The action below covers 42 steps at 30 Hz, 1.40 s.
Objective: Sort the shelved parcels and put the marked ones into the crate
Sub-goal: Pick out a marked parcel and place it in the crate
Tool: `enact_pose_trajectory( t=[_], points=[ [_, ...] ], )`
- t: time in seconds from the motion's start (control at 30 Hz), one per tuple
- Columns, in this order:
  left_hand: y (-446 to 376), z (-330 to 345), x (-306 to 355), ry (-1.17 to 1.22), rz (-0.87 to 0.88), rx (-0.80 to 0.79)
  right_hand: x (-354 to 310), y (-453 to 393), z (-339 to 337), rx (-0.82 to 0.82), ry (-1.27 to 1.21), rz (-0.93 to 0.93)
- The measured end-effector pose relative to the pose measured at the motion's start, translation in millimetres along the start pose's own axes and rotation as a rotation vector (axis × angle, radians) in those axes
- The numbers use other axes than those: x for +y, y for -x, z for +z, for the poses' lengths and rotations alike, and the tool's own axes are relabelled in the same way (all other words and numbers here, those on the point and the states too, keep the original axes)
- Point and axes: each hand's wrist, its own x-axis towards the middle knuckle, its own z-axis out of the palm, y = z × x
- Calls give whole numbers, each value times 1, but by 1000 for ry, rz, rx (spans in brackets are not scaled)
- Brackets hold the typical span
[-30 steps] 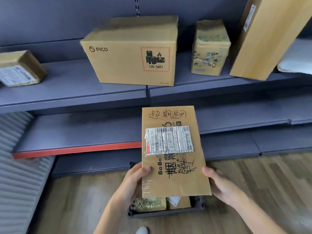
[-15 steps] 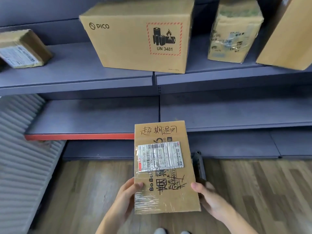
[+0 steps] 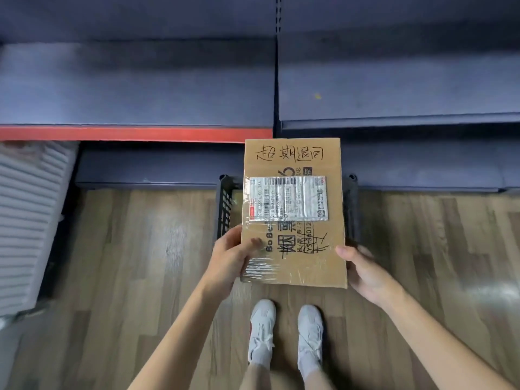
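While both hands are gripping its lower corners, a flat cardboard parcel [image 3: 294, 220] is being held face up above a black plastic crate [image 3: 224, 209], whose latticed left wall and dark right edge are showing on either side of it. The left hand [image 3: 232, 257] is clasping the parcel's lower left edge, thumb lying across the top face near the printed "BoBo" lettering, the other fingers curling underneath out of sight. The right hand [image 3: 363, 270] is holding the lower right edge, thumb tip [image 3: 342, 250] resting on the top face and the fingers wrapping behind the box. Handwritten black characters are running across the parcel's top margin, a white shipping label [image 3: 288, 198] under shiny tape is sitting in the middle, and more scrawled marker strokes are crossing the print below it. The crate is standing on the wooden floor [image 3: 140, 263] against the base of the blue-grey shelving [image 3: 135, 85]; the person's white shoes [image 3: 287, 333] are showing just below the parcel.
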Motion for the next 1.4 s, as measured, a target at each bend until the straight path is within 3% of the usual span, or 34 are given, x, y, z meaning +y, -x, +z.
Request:
enact_pose_trajectory(
  t=[0.33,0.67,1.27,1.4],
  points=[
    [-80,-30,-84,-124,-104,114,76,-92,-6,-4,18,28],
    [-156,-78,-134,-401,-88,283,131,-188,9,-6,17,108],
    [-231,-96,-185,-556,-70,445,155,-280,14,-106,1,218],
    [-235,-94,-188,-595,-79,394,160,-286,7,-139,-23,241]
  ],
)
